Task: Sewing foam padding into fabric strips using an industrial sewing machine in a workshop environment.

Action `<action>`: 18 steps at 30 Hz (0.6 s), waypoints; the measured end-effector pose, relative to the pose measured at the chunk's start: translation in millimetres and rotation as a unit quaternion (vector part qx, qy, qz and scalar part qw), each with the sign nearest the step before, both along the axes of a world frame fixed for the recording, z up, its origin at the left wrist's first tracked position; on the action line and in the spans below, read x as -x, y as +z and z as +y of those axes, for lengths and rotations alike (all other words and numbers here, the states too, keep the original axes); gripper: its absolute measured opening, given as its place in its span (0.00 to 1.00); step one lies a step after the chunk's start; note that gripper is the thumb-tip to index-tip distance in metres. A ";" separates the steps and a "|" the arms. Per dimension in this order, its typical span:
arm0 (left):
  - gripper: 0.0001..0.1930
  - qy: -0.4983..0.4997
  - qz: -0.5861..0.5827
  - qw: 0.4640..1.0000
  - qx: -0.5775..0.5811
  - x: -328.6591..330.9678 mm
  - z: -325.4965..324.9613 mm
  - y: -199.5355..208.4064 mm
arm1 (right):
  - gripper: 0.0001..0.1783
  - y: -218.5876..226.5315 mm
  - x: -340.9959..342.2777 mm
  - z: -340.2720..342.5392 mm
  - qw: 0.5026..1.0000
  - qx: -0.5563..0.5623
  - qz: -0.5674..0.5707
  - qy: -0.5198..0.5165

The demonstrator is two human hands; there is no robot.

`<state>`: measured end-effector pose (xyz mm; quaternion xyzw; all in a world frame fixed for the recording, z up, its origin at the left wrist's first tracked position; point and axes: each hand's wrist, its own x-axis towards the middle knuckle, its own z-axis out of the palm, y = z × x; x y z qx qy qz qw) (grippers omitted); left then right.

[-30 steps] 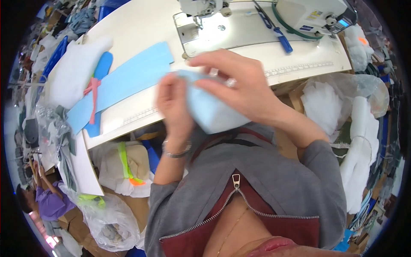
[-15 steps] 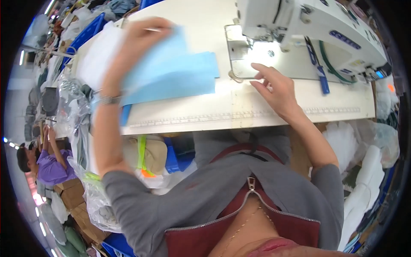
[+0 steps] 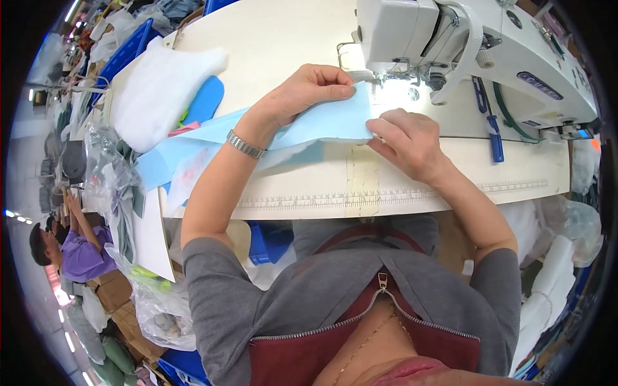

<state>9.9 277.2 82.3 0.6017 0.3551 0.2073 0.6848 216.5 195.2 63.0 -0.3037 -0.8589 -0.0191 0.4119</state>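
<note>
Light-blue fabric (image 3: 328, 119) stretches across the table in front of the white sewing machine (image 3: 412, 32), its right end close to the lit needle area. My left hand (image 3: 312, 90) pinches the fabric's far edge, thumb and fingers pressed together. At the near right corner my right hand (image 3: 409, 141) grips the same piece between thumb and curled fingers. The fabric's left part runs under my left forearm, which wears a metal watch band (image 3: 246, 144). White padding (image 3: 161, 90) and a bright-blue rounded piece (image 3: 207, 98) lie behind that forearm.
A blue-handled screwdriver (image 3: 496, 138) and dark snips (image 3: 479, 93) lie right of the needle area. A ruler strip (image 3: 309, 201) runs along the table's near edge. Plastic bags (image 3: 109, 154) crowd the left side. A person in purple (image 3: 87, 254) works far left.
My left hand has come right and nearer with the blue fabric, uncovering the padding and bright-blue piece. My right hand, formerly empty with fingers apart, has closed on the fabric's corner.
</note>
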 end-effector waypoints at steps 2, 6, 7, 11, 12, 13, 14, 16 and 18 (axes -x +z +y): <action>0.08 0.000 -0.017 0.999 0.033 -0.4 -0.1 -0.7 | 0.21 1.2 -0.2 0.9 1.000 0.007 -0.001 0.004; 0.08 -0.021 -0.037 0.998 0.047 -5.9 -1.1 -5.6 | 0.18 4.1 0.7 1.1 1.000 0.001 -0.002 0.018; 0.09 -0.024 -0.027 0.999 0.025 -7.3 -0.9 -7.5 | 0.16 2.4 0.5 0.6 1.000 -0.007 -0.009 0.013; 0.09 -0.028 0.024 0.998 -0.055 -8.0 0.1 -8.5 | 0.16 2.3 -4.0 -2.8 1.000 -0.007 -0.027 0.011; 0.09 -0.027 0.024 0.998 -0.054 -7.9 0.1 -10.0 | 0.16 1.2 -5.9 -3.0 1.000 -0.005 -0.027 0.011; 0.10 -0.020 0.053 0.994 -0.093 -8.7 0.3 -11.9 | 0.16 0.5 -8.7 -3.2 0.999 0.001 -0.052 0.006; 0.10 -0.012 0.082 0.988 -0.131 -10.0 0.2 -13.1 | 0.16 -0.2 -10.9 -3.6 0.997 0.008 -0.076 0.001; 0.10 -0.010 0.138 0.975 -0.175 -15.6 -2.1 -11.2 | 0.16 -1.0 -15.0 -4.9 0.995 0.016 -0.100 -0.007; 0.10 -0.009 0.191 0.957 -0.218 -22.3 -5.6 -8.7 | 0.15 -3.0 -18.3 -5.2 0.992 0.025 -0.125 -0.017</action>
